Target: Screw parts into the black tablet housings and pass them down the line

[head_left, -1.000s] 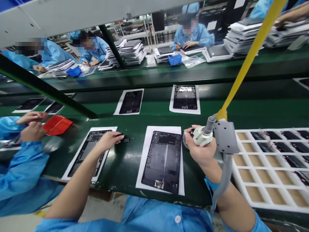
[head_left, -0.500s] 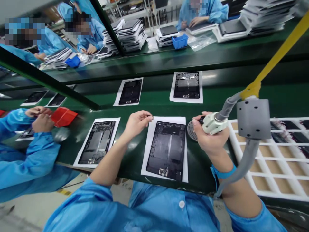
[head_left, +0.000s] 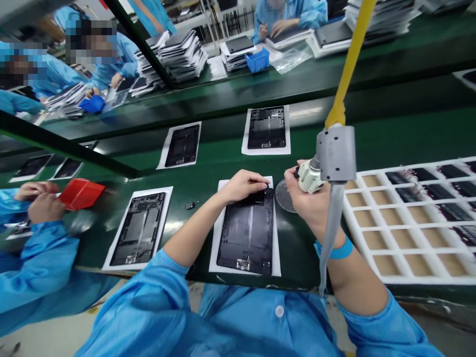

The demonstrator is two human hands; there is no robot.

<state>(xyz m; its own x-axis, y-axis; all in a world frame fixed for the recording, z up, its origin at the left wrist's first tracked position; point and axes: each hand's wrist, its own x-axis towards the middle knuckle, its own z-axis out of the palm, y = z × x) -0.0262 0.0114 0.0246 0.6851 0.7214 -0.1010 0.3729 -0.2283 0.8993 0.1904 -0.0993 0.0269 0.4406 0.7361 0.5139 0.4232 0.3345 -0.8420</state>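
Observation:
A black tablet back panel (head_left: 245, 230) lies on a white sheet (head_left: 277, 248) on the green belt in front of me. My left hand (head_left: 243, 185) rests at the panel's top edge, fingers curled and pinched on a small dark part pressed onto it. My right hand (head_left: 310, 198) is closed round a white hanging screwdriver (head_left: 309, 177), whose grey hose and yellow cable lead upward. The tool sits beside a round metal mesh disc (head_left: 284, 197), right of the panel. A small dark piece (head_left: 189, 205) lies loose on the belt to the left.
A white compartment tray (head_left: 409, 223) with dark parts sits at right. Another panel on paper (head_left: 139, 228) lies at left; two more (head_left: 266, 128) sit farther up the belt. A co-worker's blue sleeves and a red bin (head_left: 80, 193) are at far left. Other workers and stacked panels line the far bench.
My left hand moved right from the belt beside the left panel to the top edge of the middle panel. My right hand kept the screwdriver beside the mesh disc.

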